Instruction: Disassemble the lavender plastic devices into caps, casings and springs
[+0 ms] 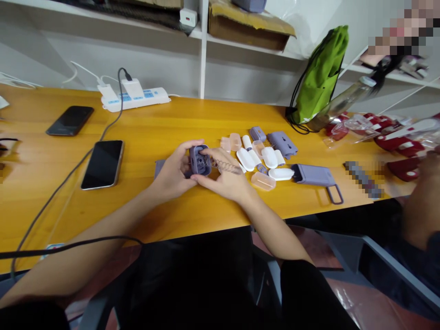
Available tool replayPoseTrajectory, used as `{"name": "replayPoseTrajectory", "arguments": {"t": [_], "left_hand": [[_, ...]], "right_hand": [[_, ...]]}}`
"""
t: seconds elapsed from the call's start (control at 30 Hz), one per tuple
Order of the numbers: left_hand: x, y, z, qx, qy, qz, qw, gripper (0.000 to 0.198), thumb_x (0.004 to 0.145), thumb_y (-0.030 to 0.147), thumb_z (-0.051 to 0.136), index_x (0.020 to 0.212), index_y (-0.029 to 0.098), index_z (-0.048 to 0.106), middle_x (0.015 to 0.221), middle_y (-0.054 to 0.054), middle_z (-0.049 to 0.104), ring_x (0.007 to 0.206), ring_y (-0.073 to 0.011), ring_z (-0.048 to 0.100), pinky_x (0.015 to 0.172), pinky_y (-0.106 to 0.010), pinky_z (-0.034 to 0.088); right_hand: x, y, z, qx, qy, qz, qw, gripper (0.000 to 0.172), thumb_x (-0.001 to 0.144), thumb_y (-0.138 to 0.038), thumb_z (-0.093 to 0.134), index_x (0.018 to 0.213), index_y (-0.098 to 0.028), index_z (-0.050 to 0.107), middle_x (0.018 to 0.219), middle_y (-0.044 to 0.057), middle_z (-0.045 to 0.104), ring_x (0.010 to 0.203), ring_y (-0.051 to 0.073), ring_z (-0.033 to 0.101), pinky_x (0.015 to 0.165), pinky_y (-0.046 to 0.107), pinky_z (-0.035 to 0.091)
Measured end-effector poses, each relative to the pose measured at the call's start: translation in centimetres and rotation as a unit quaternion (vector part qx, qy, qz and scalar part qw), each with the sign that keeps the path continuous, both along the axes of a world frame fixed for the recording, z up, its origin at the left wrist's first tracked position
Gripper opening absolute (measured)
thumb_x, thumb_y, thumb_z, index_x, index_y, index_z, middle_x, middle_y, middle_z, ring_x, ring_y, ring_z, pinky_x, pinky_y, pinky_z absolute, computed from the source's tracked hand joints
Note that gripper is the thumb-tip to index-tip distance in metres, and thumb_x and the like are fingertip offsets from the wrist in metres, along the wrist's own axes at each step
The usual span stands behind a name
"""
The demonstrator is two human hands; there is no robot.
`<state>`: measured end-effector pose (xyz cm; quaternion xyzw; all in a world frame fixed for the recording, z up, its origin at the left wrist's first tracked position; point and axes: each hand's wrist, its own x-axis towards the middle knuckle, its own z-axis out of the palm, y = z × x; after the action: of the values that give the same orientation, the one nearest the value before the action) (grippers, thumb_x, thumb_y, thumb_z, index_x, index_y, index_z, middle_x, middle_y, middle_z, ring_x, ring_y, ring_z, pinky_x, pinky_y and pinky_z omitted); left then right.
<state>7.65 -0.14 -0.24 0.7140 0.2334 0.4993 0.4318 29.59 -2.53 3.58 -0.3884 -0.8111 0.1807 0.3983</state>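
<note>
My left hand [173, 172] grips a small lavender plastic housing [199, 160] with a round opening facing up. My right hand [223, 178] is against the housing, its index finger at the opening. A coiled metal spring [225, 166] runs from the housing across the top of my right hand, which appears to hold it. To the right lie white capsule-shaped plastic pieces [245, 159] and a translucent peach box [263, 181]. Further right is a lavender case with a loop handle [312, 175]. A lavender panel [282, 143] lies behind them.
The yellow wooden table [62, 206] holds two smartphones [103, 164] [70, 120] and a white power strip [134, 98]. A green drawstring bag [321, 75] and glass bottle [343, 103] stand behind. A co-worker's hand [424, 183] is beside red items [398, 146] at right.
</note>
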Motion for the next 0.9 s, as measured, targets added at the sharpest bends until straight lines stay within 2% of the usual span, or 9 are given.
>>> {"name": "replayPoseTrajectory", "arguments": {"t": [0.13,0.3,0.43,0.67,0.9], "left_hand": [[-0.5,0.5,-0.1,-0.008,-0.012,-0.027,1.0,0.08,0.095,0.031,0.096,0.162,0.036,0.054,0.173,-0.014,0.056,0.135,-0.0272,0.077,0.105,-0.038,0.072],[-1.0,0.6,0.6,-0.004,0.022,-0.044,0.999,0.073,0.1,0.028,0.091,0.163,0.036,0.055,0.175,-0.013,0.054,0.151,-0.0305,0.069,0.115,-0.041,0.069],[-1.0,0.2,0.8,0.003,0.044,-0.048,0.998,0.077,0.098,0.028,0.093,0.164,0.037,0.053,0.176,-0.015,0.054,0.149,-0.0323,0.07,0.112,-0.043,0.071],[-0.7,-0.2,0.6,-0.001,0.065,-0.023,0.998,0.076,0.094,0.024,0.093,0.16,0.035,0.057,0.171,-0.014,0.06,0.149,-0.0336,0.07,0.112,-0.044,0.071],[-0.9,-0.2,0.9,-0.002,0.084,-0.017,0.996,0.078,0.092,0.025,0.092,0.161,0.034,0.056,0.171,-0.011,0.059,0.145,-0.0347,0.071,0.113,-0.048,0.07]], "right_hand": [[0.6,-0.1,1.0,-0.036,-0.05,0.021,0.998,0.061,0.105,-0.054,0.082,0.157,-0.028,0.064,0.156,0.014,0.073,0.143,0.034,0.073,0.122,0.057,0.06],[1.0,-0.4,2.5,-0.037,-0.102,0.01,0.994,0.051,0.109,-0.049,0.077,0.154,-0.027,0.069,0.146,0.012,0.075,0.132,0.034,0.077,0.117,0.056,0.063],[0.7,-0.7,3.1,-0.039,-0.12,-0.005,0.992,0.04,0.112,-0.036,0.07,0.15,-0.025,0.071,0.147,0.012,0.074,0.127,0.032,0.076,0.111,0.052,0.065],[0.6,-0.7,2.5,-0.034,-0.154,-0.017,0.987,0.035,0.113,-0.031,0.066,0.148,-0.026,0.071,0.147,0.012,0.07,0.12,0.03,0.075,0.104,0.048,0.065],[0.3,-0.4,2.4,-0.039,-0.159,-0.017,0.986,0.037,0.107,-0.027,0.071,0.143,-0.03,0.069,0.148,0.01,0.068,0.117,0.029,0.073,0.097,0.045,0.066]]}}
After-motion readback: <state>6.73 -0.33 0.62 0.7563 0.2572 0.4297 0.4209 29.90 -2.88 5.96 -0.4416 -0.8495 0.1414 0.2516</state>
